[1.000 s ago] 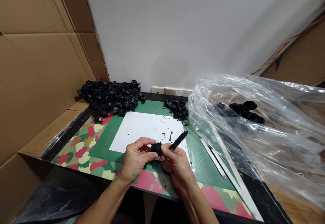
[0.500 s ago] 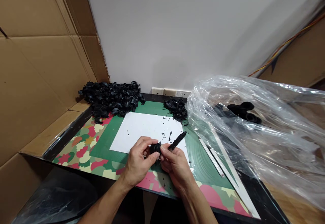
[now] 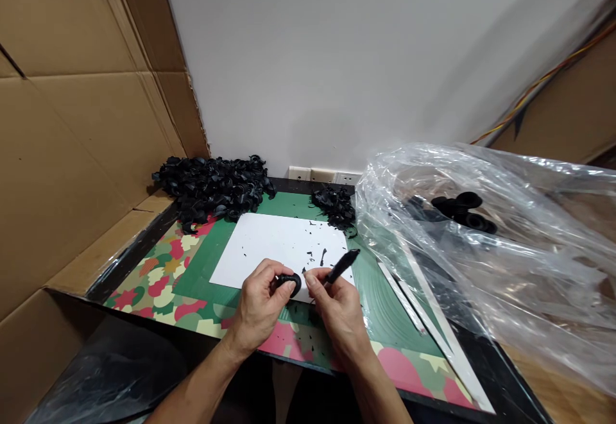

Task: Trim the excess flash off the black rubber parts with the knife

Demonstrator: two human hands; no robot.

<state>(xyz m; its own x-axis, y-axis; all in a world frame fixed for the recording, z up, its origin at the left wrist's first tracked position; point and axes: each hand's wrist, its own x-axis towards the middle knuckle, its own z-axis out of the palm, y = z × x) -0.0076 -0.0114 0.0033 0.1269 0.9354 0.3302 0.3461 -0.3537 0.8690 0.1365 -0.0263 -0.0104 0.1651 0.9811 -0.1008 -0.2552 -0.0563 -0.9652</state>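
My left hand [image 3: 260,302] is closed round a small black ribbed rubber part [image 3: 294,281], its round end turned toward my right hand. In my right hand [image 3: 337,305] a black pen-shaped tool [image 3: 344,264] lies across the fingers, its far end pointing up and to the right. My right thumb and forefinger are pinched together just right of the rubber part, with a small gap between. Whether a tiny scrap sits in that pinch is hard to make out. Both hands are over the near edge of a white sheet [image 3: 274,238] dotted with black trimmings [image 3: 323,257].
A large heap of black rubber scraps [image 3: 216,186] lies at the back left, a smaller pile [image 3: 334,204] at the back middle. On the right, a clear plastic bag [image 3: 414,167] holds several black ribbed parts [image 3: 459,206]. White strips [image 3: 402,299] lie on the green mat [image 3: 202,270]. Cardboard [image 3: 91,154] walls the left.
My right hand has drawn slightly right, away from the rubber part, with the tool in it. The rubber part has turned so that its round end shows.
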